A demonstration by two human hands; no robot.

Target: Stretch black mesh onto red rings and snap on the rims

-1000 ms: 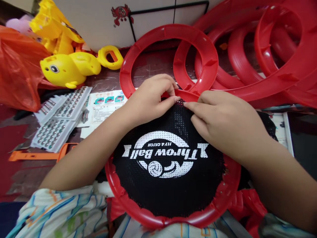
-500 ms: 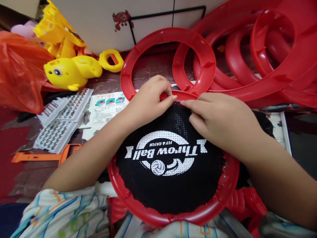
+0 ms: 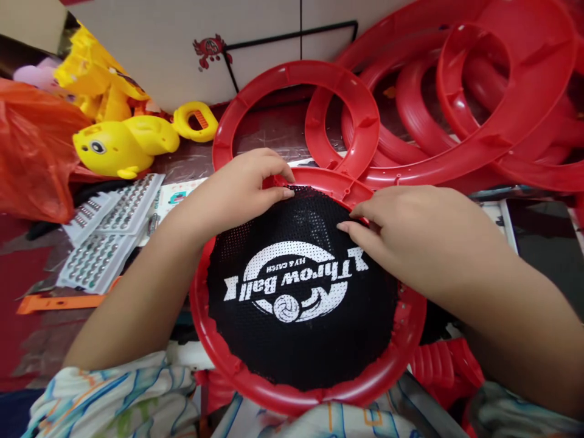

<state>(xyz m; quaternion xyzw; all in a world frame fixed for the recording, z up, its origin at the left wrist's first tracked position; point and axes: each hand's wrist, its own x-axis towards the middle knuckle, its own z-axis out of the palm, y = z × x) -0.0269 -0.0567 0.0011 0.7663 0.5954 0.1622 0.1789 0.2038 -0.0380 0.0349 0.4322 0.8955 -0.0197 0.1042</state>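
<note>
Since the red ring rests against patterned clothing, seemingly for steadiness, the half-curled left hand can straddle its far rim, thumb over the black mesh; the right hand curls loosely at its far right, and I can't tell if either grips.

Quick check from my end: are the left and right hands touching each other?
Apart. The head view shows it: black mesh and a stretch of red rim are visible between the left hand and right hand.

Forearms angled inward; left hand palm-down, half curled; right hand palm-down, loosely curled.
</note>
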